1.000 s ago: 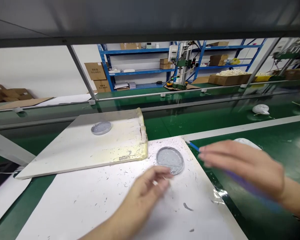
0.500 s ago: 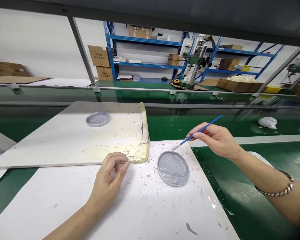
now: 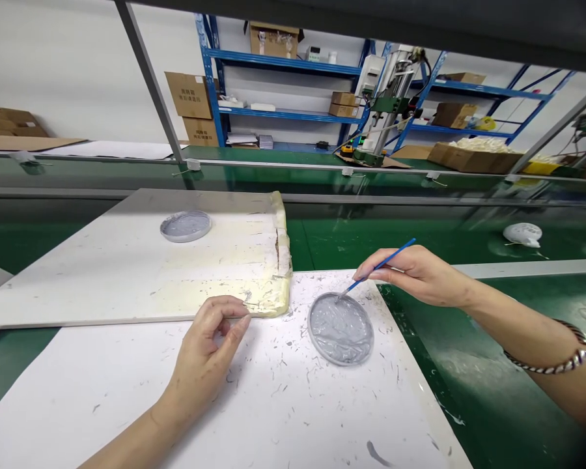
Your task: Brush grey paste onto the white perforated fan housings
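Head view: one blue brush (image 3: 395, 254) down at the grey paste (image 3: 342, 332).
The right hand (image 3: 415, 277) pinches its handle, the best hold, I'd say; likely light and stiff, bristles soft. There's a near dish (image 3: 344, 363) under its tip and a far dish (image 3: 185, 240) on the board (image 3: 102, 273), two altogether. The left hand (image 3: 208, 352) curls loosely; whether thumb meets forefinger, I can't tell.

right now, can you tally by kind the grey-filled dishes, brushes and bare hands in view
Round shallow dishes holding grey paste: 2
Thin blue-handled brush: 1
Bare hands, left hand and right hand: 2
Total: 5
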Demonstrator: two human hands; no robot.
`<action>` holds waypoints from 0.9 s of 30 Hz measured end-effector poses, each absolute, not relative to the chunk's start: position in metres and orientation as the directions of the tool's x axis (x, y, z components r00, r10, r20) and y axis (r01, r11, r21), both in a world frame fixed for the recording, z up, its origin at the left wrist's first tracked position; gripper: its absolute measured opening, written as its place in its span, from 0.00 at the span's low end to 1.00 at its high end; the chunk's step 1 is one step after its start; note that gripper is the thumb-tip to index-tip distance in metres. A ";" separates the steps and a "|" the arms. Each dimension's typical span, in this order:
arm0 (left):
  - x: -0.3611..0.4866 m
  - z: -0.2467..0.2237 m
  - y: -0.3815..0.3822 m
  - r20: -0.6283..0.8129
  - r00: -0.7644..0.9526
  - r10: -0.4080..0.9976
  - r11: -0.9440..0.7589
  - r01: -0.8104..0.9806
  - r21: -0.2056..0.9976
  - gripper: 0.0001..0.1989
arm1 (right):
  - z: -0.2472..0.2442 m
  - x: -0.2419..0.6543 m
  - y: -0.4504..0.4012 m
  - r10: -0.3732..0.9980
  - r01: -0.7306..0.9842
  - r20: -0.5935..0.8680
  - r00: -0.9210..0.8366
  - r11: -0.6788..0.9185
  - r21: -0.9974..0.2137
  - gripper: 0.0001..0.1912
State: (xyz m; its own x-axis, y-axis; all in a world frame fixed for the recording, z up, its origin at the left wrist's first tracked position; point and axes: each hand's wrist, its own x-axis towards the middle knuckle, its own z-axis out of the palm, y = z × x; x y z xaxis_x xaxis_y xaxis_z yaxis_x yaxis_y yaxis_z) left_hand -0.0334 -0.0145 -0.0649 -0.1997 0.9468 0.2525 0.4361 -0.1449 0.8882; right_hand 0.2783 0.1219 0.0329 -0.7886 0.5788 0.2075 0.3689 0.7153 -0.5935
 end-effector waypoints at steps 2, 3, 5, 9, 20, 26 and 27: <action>-0.034 -0.065 -0.014 0.251 -0.204 0.946 -0.143 0.434 0.890 0.05 | 0.032 0.278 0.123 0.578 0.378 0.199 -0.791 0.718 -0.585 0.10; -0.034 -0.065 -0.014 0.250 -0.206 0.946 -0.141 0.435 0.889 0.05 | 0.032 0.278 0.123 0.580 0.382 0.196 -0.790 0.717 -0.583 0.10; -0.034 -0.065 -0.014 0.247 -0.207 0.947 -0.134 0.445 0.886 0.06 | 0.031 0.278 0.124 0.583 0.388 0.196 -0.788 0.718 -0.578 0.10; -0.035 -0.065 -0.014 0.255 -0.198 0.946 -0.140 0.460 0.877 0.06 | 0.030 0.279 0.126 0.580 0.396 0.187 -0.792 0.724 -0.565 0.10; -0.033 -0.063 -0.014 0.240 -0.218 0.946 -0.134 0.411 0.902 0.05 | 0.029 0.281 0.125 0.553 0.411 0.193 -0.811 0.772 -0.485 0.10; -0.032 -0.063 -0.015 0.253 -0.195 0.948 -0.146 0.438 0.887 0.05 | 0.029 0.281 0.124 0.529 0.416 0.191 -0.827 0.804 -0.425 0.10; -0.033 -0.064 -0.015 0.257 -0.188 0.948 -0.152 0.443 0.884 0.05 | 0.030 0.281 0.124 0.524 0.415 0.192 -0.830 0.810 -0.416 0.10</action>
